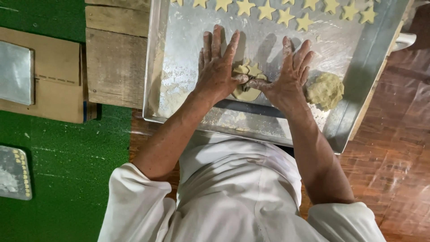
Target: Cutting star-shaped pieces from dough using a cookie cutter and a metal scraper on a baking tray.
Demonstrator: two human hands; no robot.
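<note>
Currently pressing soft, crumbly pale yellow dough scraps (247,80) between flat, spread left hand (218,67) and right hand (289,74); I am cupping edges gently.

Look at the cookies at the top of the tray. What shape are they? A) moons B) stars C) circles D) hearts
B: the cut dough pieces lined up along the far edge of the tray each have five points, so they are stars.
</note>
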